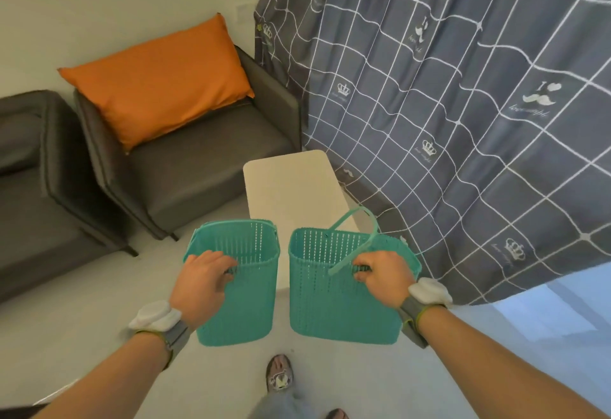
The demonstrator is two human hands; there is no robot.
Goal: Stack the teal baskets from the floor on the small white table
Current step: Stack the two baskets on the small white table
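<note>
Two teal perforated baskets hang in the air side by side above the floor, in front of the small white table (pixel 291 183). My left hand (pixel 205 281) grips the near rim of the left basket (pixel 246 306). My right hand (pixel 383 274) grips the near rim of the right basket (pixel 334 306), fingers hooked inside. The right basket's thin handle stands up, tilted toward the table. Both baskets look empty and upright. The table's near end is hidden behind them.
A grey armchair (pixel 198 160) with an orange cushion (pixel 162 78) stands left of the table, a second grey chair (pixel 36 187) further left. A grey checked curtain (pixel 463 104) hangs on the right, touching the table's side. My feet (pixel 280 375) stand on the pale floor below.
</note>
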